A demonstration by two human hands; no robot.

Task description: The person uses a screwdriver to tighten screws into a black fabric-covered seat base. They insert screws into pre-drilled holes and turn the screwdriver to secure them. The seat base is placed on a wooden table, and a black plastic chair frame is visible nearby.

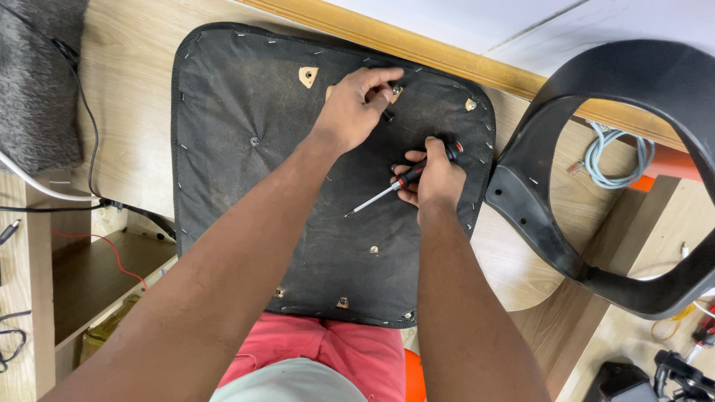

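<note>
One upturned black seat cushion (298,186) lies on the wooden table (126,89), its near edge hidden by the person's lap. One black chair frame (596,186) is cut off at right. Left hand (356,110) pinches a small bolt (395,90); right hand (432,177) clasps one screwdriver (402,181).

Left hand (356,108) pinching, right hand (430,179) fisted

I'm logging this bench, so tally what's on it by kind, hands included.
Hands: 2, left hand and right hand
Screwdrivers: 1, screwdriver
Seat cushions: 1, black seat base
Plastic chair frames: 1, black frame
Cable coils: 1, pale blue cable
Total: 6
</note>
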